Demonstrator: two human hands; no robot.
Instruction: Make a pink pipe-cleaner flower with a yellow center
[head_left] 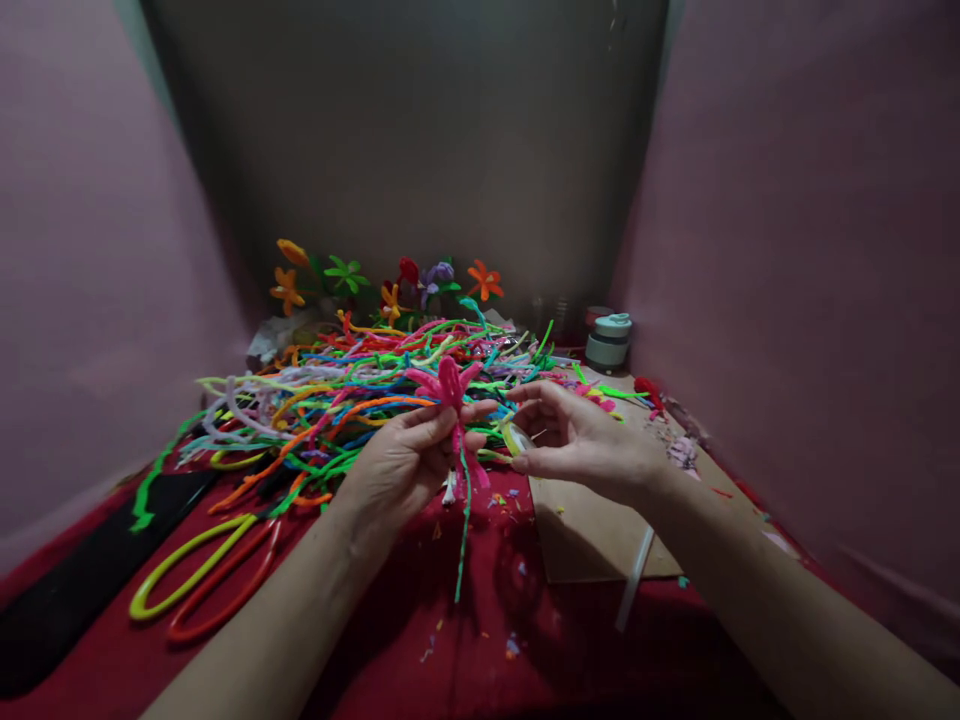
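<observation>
My left hand (409,455) pinches a pink pipe-cleaner flower (448,382) upright below its petals. From the flower a thin green stem (465,530) hangs down, with pink ends beside it. Close by on the right, my right hand (574,435) curls its fingers around a small roll of yellow-green tape (516,437); the roll is partly hidden by the fingers. Behind both hands spreads a large heap of loose pipe cleaners (360,385) in many colours.
Several finished flowers (346,275) stand at the back wall. A lidded jar (608,342) is at back right. Scissors-like yellow and red handles (199,570) lie at left. A cardboard sheet (585,545), a glue stick (636,578) and coloured scraps lie on the red cloth (405,640).
</observation>
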